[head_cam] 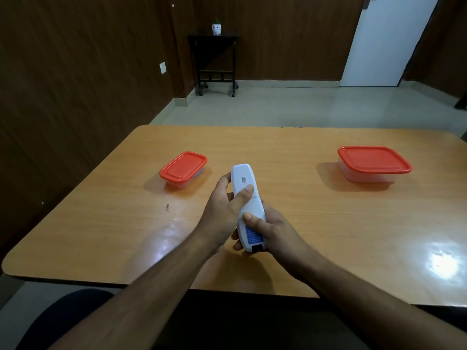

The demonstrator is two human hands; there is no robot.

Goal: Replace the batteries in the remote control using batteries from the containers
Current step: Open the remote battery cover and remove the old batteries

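1. Remote control point(249, 205) sat between our two hands above the table point(303, 223), back face up, with its long axis running away from us and leaning slightly left at the far end.
2. Our left hand point(222, 210) wrapped the far half from the left side, fingers curled behind the body and the thumb laid diagonally across the back, just below the small code sticker.
3. Our right hand point(274, 231) gripped the near half from the right, its thumb pressed on the back just above the blue label, the fingers curled underneath.
4. A seam crossed the back between the two thumbs. We judged the near part to be the battery cover, so the coming move would slide along the long axis, toward us, with the right thumb doing the pushing and the left hand bracing.
5. Both containers had their red lids on: the small container point(183, 169) lay beyond and left of the left hand, the larger container point(374, 164) well apart to the right. We could not see any batteries inside either one.
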